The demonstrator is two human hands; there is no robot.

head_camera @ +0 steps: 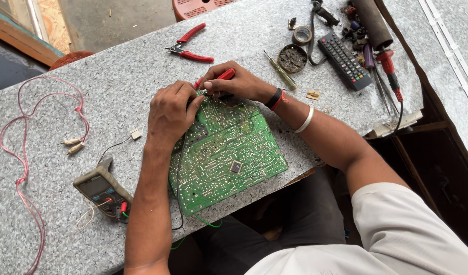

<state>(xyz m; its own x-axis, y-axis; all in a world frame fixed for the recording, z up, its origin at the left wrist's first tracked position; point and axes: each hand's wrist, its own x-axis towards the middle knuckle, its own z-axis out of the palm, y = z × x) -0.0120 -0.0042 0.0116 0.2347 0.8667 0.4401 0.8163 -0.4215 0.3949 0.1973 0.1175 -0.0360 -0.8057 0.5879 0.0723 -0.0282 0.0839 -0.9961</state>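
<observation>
**Two hands working at the far edge of a circuit board**

Both hands are meeting at the far edge of the green circuit board [226, 153]. The right hand [239, 84] is closing around a red-handled tool [221, 77], its tip hidden under the fingers. The left hand [170, 112] is curling its fingers down on the board, seemingly steadying it. The board is lying solder-side up on the speckled worktop [117, 81], overhanging the near edge. A multimeter [102, 188] is sitting left, red cutters [190, 48] beyond, a remote [344, 60] far right.

One green circuit board [229, 153], one multimeter [102, 189] and one remote control [344, 61] lay there. There were two red-handled pliers [190, 50], and perhaps three screwdrivers [281, 71], though the far clutter blurred.
</observation>
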